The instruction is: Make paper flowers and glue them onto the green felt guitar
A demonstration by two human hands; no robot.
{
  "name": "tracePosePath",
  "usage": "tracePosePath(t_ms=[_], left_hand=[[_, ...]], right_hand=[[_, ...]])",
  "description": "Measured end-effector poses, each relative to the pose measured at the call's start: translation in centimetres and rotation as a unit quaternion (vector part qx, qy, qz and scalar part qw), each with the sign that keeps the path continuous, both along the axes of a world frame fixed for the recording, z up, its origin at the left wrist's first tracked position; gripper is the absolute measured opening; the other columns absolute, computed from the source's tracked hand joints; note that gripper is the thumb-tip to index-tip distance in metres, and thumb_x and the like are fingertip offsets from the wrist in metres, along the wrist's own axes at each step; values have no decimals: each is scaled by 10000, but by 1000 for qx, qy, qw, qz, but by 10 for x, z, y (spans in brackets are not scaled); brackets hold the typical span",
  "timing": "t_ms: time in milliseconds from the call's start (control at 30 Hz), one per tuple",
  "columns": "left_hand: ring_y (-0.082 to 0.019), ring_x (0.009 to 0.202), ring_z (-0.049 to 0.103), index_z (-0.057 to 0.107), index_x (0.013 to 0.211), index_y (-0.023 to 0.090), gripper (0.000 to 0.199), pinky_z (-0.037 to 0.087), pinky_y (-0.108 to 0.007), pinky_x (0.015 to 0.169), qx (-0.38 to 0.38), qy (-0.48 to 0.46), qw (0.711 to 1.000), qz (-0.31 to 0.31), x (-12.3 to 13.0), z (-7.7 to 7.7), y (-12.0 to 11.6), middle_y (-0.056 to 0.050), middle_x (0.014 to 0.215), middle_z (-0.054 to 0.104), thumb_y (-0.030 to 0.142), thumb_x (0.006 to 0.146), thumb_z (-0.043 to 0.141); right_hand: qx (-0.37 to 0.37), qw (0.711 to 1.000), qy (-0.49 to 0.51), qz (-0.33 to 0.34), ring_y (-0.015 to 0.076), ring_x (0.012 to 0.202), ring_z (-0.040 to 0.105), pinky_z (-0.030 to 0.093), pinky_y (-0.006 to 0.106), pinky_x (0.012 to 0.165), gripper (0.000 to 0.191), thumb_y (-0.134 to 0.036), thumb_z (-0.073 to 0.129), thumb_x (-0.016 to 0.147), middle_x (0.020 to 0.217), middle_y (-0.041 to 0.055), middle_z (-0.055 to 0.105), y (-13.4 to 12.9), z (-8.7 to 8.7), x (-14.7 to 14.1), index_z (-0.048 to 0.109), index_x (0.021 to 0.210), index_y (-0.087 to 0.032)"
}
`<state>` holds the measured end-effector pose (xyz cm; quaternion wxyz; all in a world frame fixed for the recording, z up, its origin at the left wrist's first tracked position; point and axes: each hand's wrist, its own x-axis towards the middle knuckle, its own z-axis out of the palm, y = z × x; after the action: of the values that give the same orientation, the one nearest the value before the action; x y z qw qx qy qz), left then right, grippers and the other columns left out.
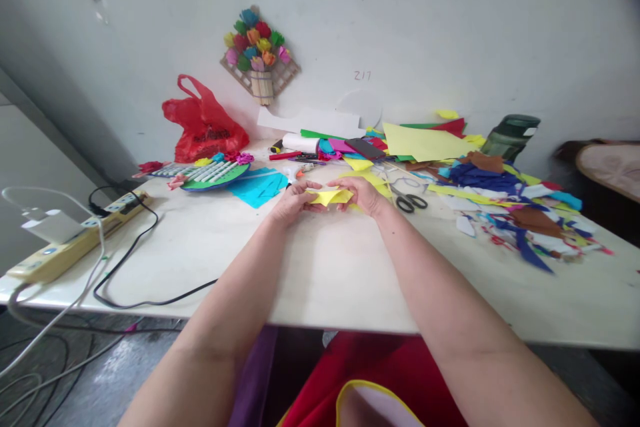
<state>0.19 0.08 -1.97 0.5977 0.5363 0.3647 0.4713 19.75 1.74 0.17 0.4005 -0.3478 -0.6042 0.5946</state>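
Observation:
A small folded piece of yellow paper (330, 197) is held between both hands above the white table (345, 267). My left hand (295, 201) pinches its left end, and my right hand (364, 194) grips its right end. Behind my right hand lies more yellow paper (383, 185) on the table. Black-handled scissors (411, 202) rest just to the right of that hand. A blue sheet (259, 188) lies to the left of my left hand, partly beside a round board (215, 177) with white rolls and paper flowers.
Fabric or paper scraps (540, 220) pile up at the right, near a dark green bottle (510, 137). A red plastic bag (205, 123) stands back left. A power strip (75, 240) with cables runs along the left edge. A flower decoration (263, 87) hangs on the wall.

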Motion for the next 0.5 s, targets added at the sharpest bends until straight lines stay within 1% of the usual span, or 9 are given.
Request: tracePosePath(t_ms=[67,133,233,333,500], left_hand=[[-191,612,682,552,993,134,360,562,-283,595,5,12,1000,0,0,-1,0,-57,750,691,190,656,661],[-187,615,681,562,1002,135,370,564,-291,603,10,23,1000,0,0,-2,0,-58,772,696,199,653,667],[-183,618,679,572,1013,134,378,566,-296,613,13,40,999,2,0,-3,1,-56,784,698,200,653,665],[-179,613,678,575,1020,133,372,567,-298,617,12,55,998,2,0,-3,1,-52,780,695,199,662,654],[-177,618,677,583,1012,135,357,568,-293,622,14,67,998,2,0,-3,1,-48,777,692,204,668,651]], right_hand=[[-8,1000,-21,-22,142,394,574,462,246,375,314,-340,499,818,595,51,651,1,-1,0,653,879,-73],[-9,997,-61,-43,126,363,549,437,230,347,287,-354,552,814,578,45,645,2,-1,0,638,802,-81],[-10,992,-117,-51,103,333,514,404,204,323,229,-310,620,792,540,30,636,2,-1,-2,604,702,-99],[-13,987,-154,-53,84,307,482,369,184,305,219,-269,632,797,501,20,626,2,-2,-2,582,655,-110],[-5,985,-168,-47,72,283,464,342,171,295,223,-234,608,825,466,1,603,1,-2,-2,568,642,-114]])
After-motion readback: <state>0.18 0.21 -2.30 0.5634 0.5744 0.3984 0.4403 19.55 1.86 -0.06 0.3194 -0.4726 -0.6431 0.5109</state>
